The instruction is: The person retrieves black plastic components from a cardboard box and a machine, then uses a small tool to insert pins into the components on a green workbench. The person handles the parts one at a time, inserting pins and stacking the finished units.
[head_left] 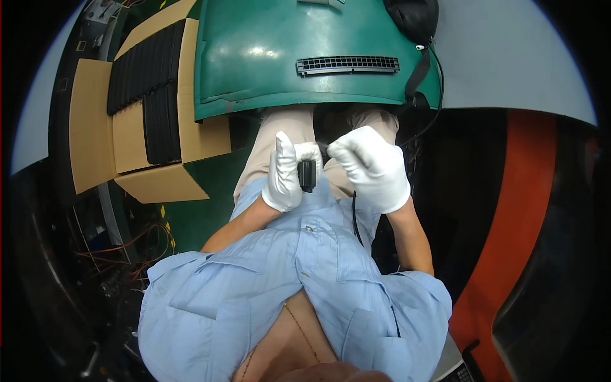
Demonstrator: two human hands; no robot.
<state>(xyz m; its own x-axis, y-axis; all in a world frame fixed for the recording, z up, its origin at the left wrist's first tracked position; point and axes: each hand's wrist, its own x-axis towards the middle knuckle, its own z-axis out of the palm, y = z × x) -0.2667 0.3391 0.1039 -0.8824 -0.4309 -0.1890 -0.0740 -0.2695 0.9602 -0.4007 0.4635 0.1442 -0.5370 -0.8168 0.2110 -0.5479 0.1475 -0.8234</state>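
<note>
In front of my waist, my left hand [286,175], in a white glove, is wrapped round a black plastic piece [307,176] with its thumb raised. Only one narrow end of that piece shows; the glove hides the rest. To its right, my right hand [375,169], gloved too, has its fingers pinched together close to the left fingertips. A small dark tip shows at its fingers, too small to name. Beyond both hands, a long black grille strip [348,65] with rows of small openings lies on the green-covered table [254,70].
At the left an open cardboard box [92,127] holds stacks of black strips [149,67]. A black bag [414,16] with a strap lies at the table's far right. A thin black cable [354,216] hangs below my right hand. A red band [519,210] runs along the right.
</note>
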